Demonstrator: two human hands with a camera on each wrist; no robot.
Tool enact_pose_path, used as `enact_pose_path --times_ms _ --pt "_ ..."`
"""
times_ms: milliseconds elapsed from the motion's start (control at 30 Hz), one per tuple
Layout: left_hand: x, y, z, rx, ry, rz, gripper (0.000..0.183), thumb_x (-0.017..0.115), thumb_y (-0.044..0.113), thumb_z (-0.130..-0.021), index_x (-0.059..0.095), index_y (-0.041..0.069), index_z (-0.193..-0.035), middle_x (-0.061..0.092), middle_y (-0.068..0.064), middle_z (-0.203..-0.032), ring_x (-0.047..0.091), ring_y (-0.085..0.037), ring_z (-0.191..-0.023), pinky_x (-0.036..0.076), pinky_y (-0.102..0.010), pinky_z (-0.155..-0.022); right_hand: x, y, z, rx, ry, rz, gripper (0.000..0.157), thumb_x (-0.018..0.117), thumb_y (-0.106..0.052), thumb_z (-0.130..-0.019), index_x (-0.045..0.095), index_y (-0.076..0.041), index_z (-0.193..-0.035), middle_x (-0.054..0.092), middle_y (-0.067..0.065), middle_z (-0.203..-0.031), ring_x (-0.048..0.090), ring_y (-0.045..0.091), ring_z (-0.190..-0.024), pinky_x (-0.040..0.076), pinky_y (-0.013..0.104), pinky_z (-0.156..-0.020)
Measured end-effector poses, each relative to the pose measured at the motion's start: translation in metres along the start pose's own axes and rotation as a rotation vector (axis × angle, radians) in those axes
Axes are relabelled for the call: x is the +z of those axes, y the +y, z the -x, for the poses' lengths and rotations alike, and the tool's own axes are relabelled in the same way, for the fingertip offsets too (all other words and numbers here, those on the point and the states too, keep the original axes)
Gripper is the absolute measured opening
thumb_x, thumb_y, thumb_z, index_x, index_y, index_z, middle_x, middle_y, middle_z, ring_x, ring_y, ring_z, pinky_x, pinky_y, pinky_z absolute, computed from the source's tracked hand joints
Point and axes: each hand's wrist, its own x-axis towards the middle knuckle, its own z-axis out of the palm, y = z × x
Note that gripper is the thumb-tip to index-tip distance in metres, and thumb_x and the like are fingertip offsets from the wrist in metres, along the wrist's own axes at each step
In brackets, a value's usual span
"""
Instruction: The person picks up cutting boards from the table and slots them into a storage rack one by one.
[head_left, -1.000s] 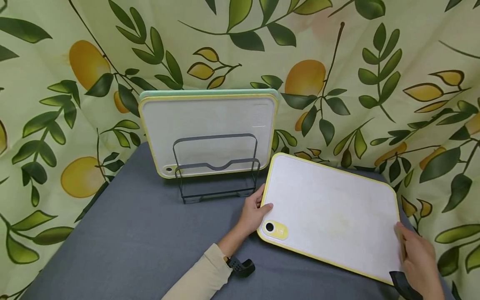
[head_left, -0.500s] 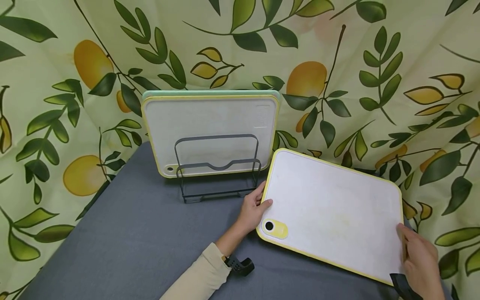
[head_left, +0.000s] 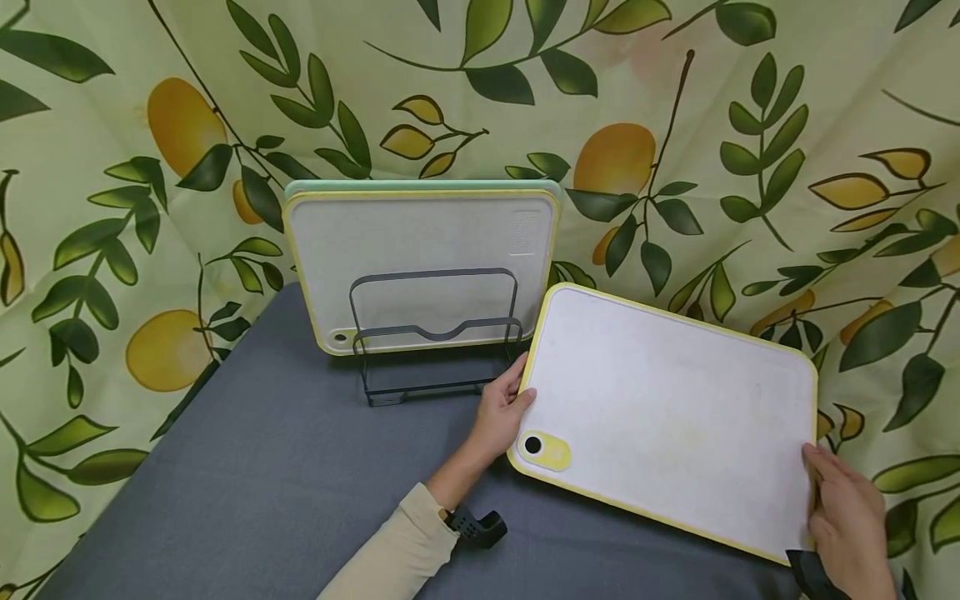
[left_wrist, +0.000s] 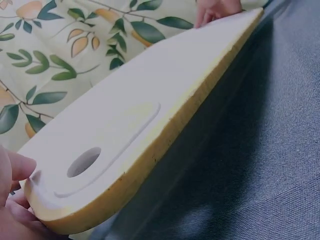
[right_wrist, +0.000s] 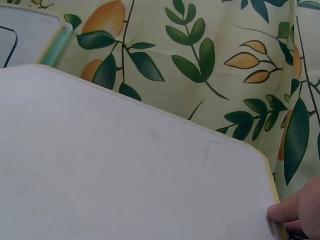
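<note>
A white cutting board (head_left: 675, 417) with a yellow rim is held tilted above the table between both hands. My left hand (head_left: 497, 417) grips its left edge, thumb on the white face near the yellow corner patch with a round hole (left_wrist: 84, 162). On the opposite short edge, my right hand (head_left: 847, 508) pinches the board, thumb in front, as the right wrist view also shows. Left of it stands a dark wire rack (head_left: 435, 333). A second white board (head_left: 420, 237) with a yellow rim leans in that rack, a mint green board (head_left: 427, 185) showing behind its top edge.
A grey-blue cloth (head_left: 262, 467) covers the table. Behind and at both sides hangs a curtain (head_left: 480, 117) printed with leaves and orange fruit. The held board's upper left corner is close to the rack's right side.
Both hands have raised the held board slightly, and its right end has shifted a little to the right. The rack and the boards in it stay in place.
</note>
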Motion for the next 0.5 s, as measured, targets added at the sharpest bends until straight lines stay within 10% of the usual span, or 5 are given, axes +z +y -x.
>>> enact_pose_path --times_ms 233,500 --pt "-0.002 0.001 -0.001 -0.008 0.021 -0.017 0.053 0.050 -0.003 -0.095 0.035 0.002 -0.146 0.059 -0.025 -0.127 0.063 -0.037 -0.105 0.055 -0.036 -0.083 -0.002 0.002 0.003 -0.045 0.036 -0.114 0.039 0.073 -0.039 -0.081 0.056 -0.045 -0.115 0.026 -0.029 -0.144 0.012 -0.014 -0.137 0.015 0.010 -0.113" --pt "-0.007 -0.017 -0.009 0.038 0.044 -0.023 0.052 0.053 0.002 -0.096 0.040 0.011 -0.146 0.062 -0.021 -0.124 0.066 -0.032 -0.101 0.056 -0.030 -0.079 -0.003 -0.003 0.009 -0.029 -0.007 -0.078 0.033 0.069 -0.043 -0.082 0.055 -0.046 -0.111 0.022 -0.026 -0.149 0.007 -0.014 -0.137 0.023 0.010 -0.110"
